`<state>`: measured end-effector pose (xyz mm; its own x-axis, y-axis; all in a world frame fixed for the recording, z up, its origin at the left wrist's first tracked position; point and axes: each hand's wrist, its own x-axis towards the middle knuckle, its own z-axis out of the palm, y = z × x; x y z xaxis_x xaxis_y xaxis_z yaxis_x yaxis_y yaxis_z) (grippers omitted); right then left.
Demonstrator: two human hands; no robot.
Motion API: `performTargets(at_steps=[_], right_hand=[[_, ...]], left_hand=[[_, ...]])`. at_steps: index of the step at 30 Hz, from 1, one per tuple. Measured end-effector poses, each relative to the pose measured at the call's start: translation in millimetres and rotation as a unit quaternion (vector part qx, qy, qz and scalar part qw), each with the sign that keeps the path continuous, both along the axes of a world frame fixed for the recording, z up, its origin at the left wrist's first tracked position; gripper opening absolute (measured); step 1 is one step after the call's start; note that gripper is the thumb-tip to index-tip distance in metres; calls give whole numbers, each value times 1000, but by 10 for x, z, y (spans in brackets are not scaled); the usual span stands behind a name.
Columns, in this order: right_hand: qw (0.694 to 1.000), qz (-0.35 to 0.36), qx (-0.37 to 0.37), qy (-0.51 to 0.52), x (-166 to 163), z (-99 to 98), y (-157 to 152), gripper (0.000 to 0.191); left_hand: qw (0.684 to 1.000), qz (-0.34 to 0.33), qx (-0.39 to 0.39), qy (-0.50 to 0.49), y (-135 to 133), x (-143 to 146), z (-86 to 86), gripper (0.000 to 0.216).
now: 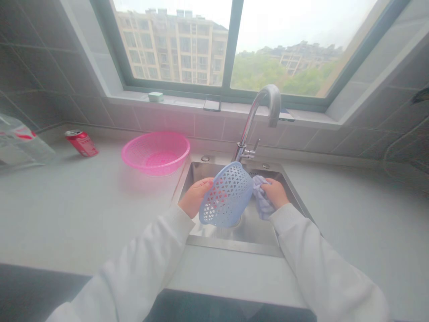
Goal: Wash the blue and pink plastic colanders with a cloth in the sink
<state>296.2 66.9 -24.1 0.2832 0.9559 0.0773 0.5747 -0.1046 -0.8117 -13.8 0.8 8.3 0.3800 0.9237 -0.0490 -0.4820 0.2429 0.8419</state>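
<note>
Two closed grips: left hand [196,197] clutches a blue basket [228,194], right hand [275,193] a cloth [263,201].

Two bare hands, white long sleeves.

The left hand [196,197] and right hand [276,193] sit at twelve o'clock; the plain, soft-looking left sleeve [140,264] comes from seven o'clock, the matching right sleeve [321,264] from five, each ending in a rounded cuff at the wrist.

Left hand [195,197] fingertips hidden behind blue plastic basket [227,196]. Cloth [262,199] partly covered by right hand [275,192]. Plastic bag [20,141], far left of hands, cut off by frame edge.
</note>
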Motion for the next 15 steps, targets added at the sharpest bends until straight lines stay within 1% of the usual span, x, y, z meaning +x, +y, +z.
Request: performTargets(at_steps=[3, 6, 8, 11, 13, 15], right_hand=[[1000, 11, 23, -14, -9, -32, 11, 24], [998, 22, 50, -10, 9, -56, 25, 19], [997, 32, 70, -9, 28, -67, 38, 17], [996, 46, 81, -12, 18, -27, 32, 18], [996, 50, 76, -17, -56, 57, -28, 22], [995, 61, 74, -21, -212, 174, -166, 29]], left_hand=[[999, 27, -9, 37, 3, -22, 42, 37], [990, 63, 16, 128, -20, -34, 108, 22], [982, 73, 34, 169, -31, -31, 137, 17], [981, 86, 25, 169, -25, 8, 121, 24], [982, 88, 20, 168, -12, 54, 73, 33], [979, 81, 33, 183, -6, 102, 11, 40]])
